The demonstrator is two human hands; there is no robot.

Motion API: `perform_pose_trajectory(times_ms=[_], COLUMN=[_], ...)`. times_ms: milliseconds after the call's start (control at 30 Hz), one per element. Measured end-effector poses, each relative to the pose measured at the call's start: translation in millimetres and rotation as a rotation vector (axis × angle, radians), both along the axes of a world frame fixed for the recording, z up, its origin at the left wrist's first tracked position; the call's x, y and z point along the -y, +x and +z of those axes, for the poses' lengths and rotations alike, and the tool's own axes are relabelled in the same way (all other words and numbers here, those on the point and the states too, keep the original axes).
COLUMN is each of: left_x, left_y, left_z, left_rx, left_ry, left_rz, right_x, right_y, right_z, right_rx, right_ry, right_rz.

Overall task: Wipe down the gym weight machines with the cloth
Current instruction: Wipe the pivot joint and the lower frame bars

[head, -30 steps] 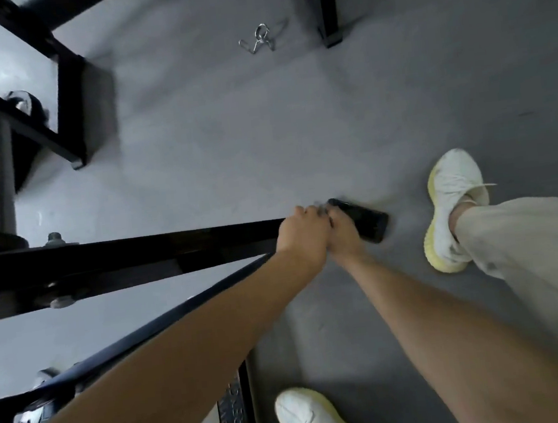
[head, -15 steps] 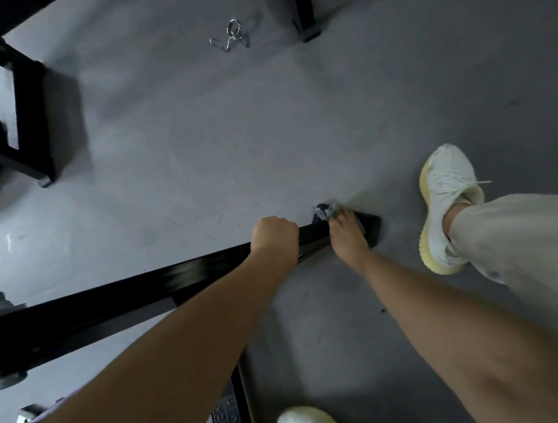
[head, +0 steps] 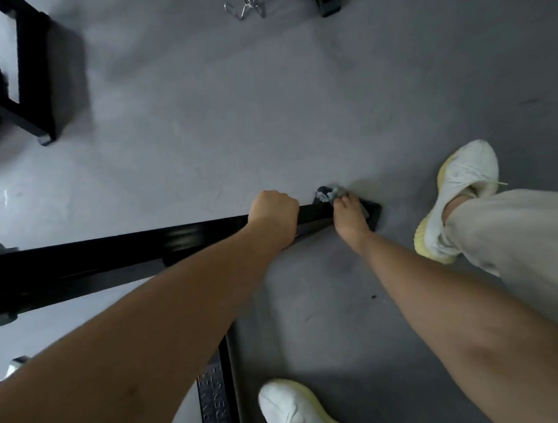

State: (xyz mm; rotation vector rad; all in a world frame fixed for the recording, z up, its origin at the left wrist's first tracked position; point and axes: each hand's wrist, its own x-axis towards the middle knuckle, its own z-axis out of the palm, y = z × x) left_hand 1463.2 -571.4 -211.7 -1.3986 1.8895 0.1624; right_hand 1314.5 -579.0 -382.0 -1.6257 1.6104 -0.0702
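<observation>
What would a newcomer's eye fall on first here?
The left hand wraps round a black bar across the middle, and the right hand holds a small grey cloth at the bar's right end. A white shoe stands at right; a metal clip lies at top.

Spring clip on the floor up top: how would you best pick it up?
Likely from above: the clip seems to lie flat on the floor. Pinch its two wire handles, which splay out from the coil.
</observation>
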Motion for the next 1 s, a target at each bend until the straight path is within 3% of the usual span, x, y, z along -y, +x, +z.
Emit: perform_pose_trajectory(times_ms=[100,300,500,633,767,1000], left_x=[-10.5,-30.3,-85.0,-103.0,-125.2,-167.8], left_y=[-3.7,0.7,51.2,77.1,88.3,119.3], left_z=[4.4,34.3,100.1,128.1,149.1,213.1], left_rx=[0.005,-0.091,-0.090,-0.168,-0.202,-0.551], left_ry=[0.020,-0.061,-0.236,-0.314,-0.407,-0.785], left_rz=[0.022,0.125,-0.013,-0.077,-0.053,-0.010], right_x=[-24.8,-63.9,-89.2,-69.7,-92.5,-164.6], right_y=[15.4,58.2,72.3,56.6,83.3,162.7], right_z=[-0.6,53.7,123.7,104.1,138.2,252.8], right_rx=[-0.088,0.121,0.428,0.313,0.306,0.619], right_ry=[-0.177,-0.308,-0.265,-0.154,-0.154,-0.309], right_rz=[0.111,0.083,-0.038,0.010,-0.027,-0.087])
